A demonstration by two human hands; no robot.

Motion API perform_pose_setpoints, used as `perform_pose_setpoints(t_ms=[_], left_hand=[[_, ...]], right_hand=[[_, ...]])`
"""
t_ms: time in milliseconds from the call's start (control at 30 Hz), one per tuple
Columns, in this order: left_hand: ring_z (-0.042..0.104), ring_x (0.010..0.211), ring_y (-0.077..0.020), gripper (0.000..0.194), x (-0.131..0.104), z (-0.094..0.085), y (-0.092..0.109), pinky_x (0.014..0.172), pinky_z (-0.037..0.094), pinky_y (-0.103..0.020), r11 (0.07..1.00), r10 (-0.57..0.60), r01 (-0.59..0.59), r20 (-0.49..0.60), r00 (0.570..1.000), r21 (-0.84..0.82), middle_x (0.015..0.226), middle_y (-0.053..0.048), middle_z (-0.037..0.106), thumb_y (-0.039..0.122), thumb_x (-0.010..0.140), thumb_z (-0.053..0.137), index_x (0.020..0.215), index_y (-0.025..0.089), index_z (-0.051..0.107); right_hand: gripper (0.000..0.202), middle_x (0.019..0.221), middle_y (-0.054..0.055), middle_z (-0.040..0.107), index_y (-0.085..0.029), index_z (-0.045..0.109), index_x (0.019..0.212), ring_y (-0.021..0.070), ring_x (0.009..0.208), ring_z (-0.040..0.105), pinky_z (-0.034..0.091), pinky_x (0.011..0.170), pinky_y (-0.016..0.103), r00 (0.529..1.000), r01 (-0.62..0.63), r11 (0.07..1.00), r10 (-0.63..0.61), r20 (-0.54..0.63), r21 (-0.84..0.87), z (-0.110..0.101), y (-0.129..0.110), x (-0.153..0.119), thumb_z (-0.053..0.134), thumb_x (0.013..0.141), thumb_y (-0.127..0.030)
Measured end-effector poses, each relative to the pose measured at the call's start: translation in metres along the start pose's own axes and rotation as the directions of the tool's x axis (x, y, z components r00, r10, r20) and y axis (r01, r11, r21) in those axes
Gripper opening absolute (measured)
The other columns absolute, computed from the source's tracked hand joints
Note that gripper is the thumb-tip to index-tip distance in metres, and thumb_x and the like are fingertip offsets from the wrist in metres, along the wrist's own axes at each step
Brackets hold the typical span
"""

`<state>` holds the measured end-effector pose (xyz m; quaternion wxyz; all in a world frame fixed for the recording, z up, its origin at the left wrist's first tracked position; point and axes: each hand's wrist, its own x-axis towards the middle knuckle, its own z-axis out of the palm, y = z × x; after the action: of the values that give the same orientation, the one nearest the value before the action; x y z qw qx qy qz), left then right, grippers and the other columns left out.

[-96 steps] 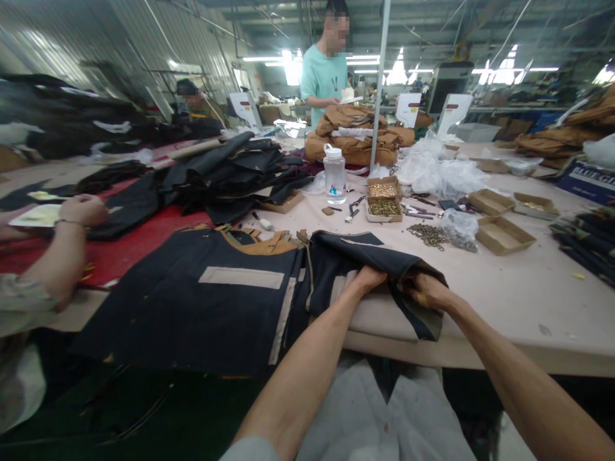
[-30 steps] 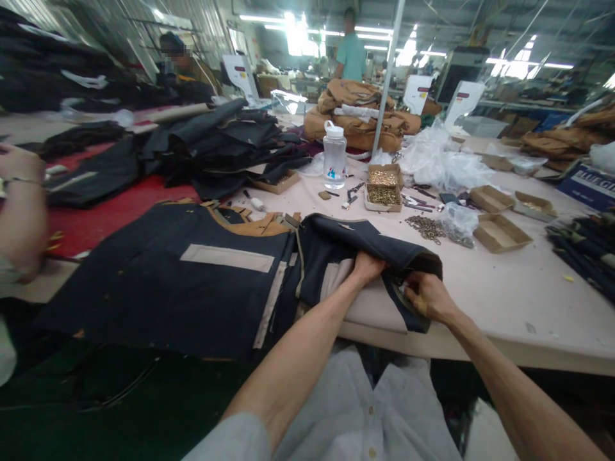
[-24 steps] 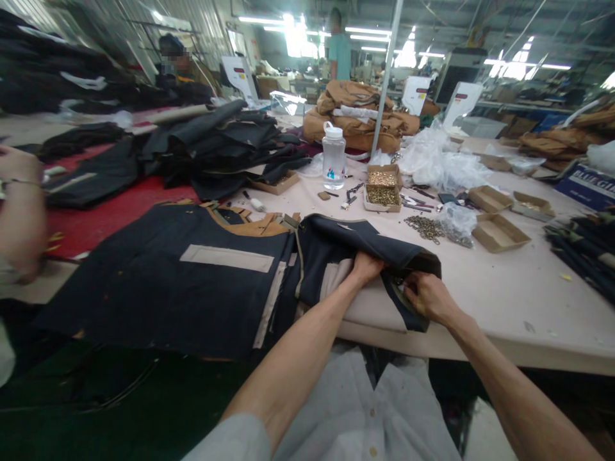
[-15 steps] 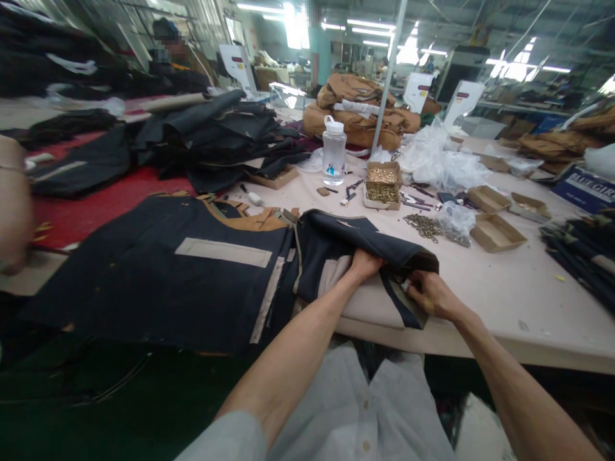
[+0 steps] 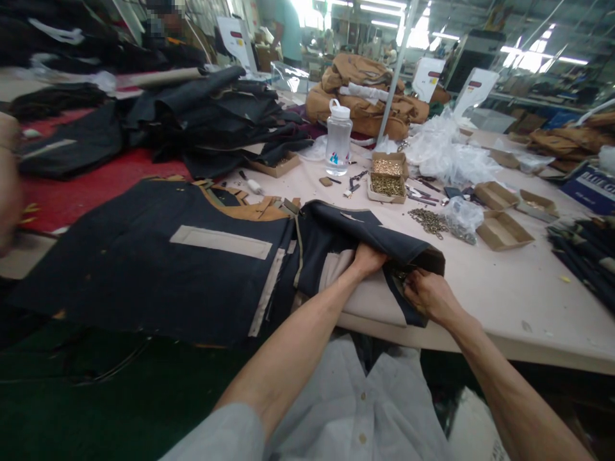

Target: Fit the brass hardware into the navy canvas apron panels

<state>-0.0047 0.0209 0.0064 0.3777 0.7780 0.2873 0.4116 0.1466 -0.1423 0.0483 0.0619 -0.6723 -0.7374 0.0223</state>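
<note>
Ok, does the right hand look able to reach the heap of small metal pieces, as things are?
Probably yes. The raised flap of the dark cloth lies between the right hand and the small metal pieces, but the tabletop to the cloth's right seems to leave a way around.

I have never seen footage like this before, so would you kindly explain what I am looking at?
There is no robot here: these are a person's bare hands, seen from one camera worn on the head. The left hand reaches under folded dark cloth. The right hand is at its open edge; whether its fingers grip anything is unclear. Further back on the table stand a clear bottle and a small box of brass-coloured pieces.
</note>
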Motion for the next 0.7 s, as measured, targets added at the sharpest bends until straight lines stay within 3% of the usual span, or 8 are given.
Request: perform_pose_setpoints(t_ms=[100,233,300,533,700], left_hand=[[0.054,0.136,-0.0269,0.038,-0.001,0.001,-0.003,0.125,0.032,-0.049,1.0,-0.019,0.019,-0.014,1.0,-0.006,0.135,-0.008,0.066,0.028,0.089,0.062,0.125,0.019,0.065],[0.055,0.135,-0.0284,0.04,-0.003,0.006,-0.011,0.122,0.038,-0.048,1.0,-0.02,0.021,-0.019,1.0,0.013,0.133,-0.009,0.068,0.023,0.084,0.066,0.124,0.017,0.067],[0.056,0.134,-0.029,0.039,-0.004,0.008,-0.015,0.121,0.04,-0.048,0.999,-0.031,0.032,-0.025,0.999,0.02,0.132,-0.009,0.068,0.024,0.084,0.066,0.122,0.018,0.068],[0.049,0.141,-0.0284,0.045,-0.002,0.007,-0.01,0.125,0.033,-0.05,0.999,-0.043,0.043,-0.009,0.999,-0.028,0.137,-0.008,0.065,0.029,0.088,0.065,0.132,0.02,0.062],[0.046,0.143,-0.0278,0.043,-0.003,0.004,-0.004,0.127,0.03,-0.05,0.992,-0.065,0.063,-0.018,0.998,-0.111,0.136,-0.008,0.065,0.034,0.092,0.062,0.132,0.02,0.061]], right_hand=[[0.015,0.082,0.01,0.065,-0.015,0.059,0.085,0.0191,0.068,0.059,0.035,0.061,0.029,1.0,-0.008,0.995,0.005,0.027,0.104,0.001,0.007,-0.003,0.051,0.09,-0.027],[0.015,0.066,0.002,0.057,-0.018,0.058,0.082,0.0147,0.056,0.05,0.032,0.053,0.025,0.976,-0.211,0.895,0.216,0.032,0.392,0.003,0.022,-0.009,0.053,0.086,-0.032],[0.018,0.067,0.001,0.056,-0.018,0.059,0.083,0.0142,0.056,0.048,0.032,0.051,0.025,0.964,-0.248,0.843,0.261,0.04,0.477,0.006,0.026,-0.009,0.055,0.085,-0.035],[0.016,0.073,0.003,0.061,-0.018,0.062,0.082,0.0165,0.064,0.052,0.036,0.056,0.025,0.984,-0.178,0.854,0.154,0.09,0.488,0.009,0.027,0.002,0.057,0.082,-0.033],[0.017,0.072,0.004,0.061,-0.016,0.063,0.076,0.0159,0.062,0.049,0.034,0.053,0.026,0.969,-0.237,0.776,0.148,0.196,0.585,0.001,0.037,0.012,0.06,0.077,-0.033]])
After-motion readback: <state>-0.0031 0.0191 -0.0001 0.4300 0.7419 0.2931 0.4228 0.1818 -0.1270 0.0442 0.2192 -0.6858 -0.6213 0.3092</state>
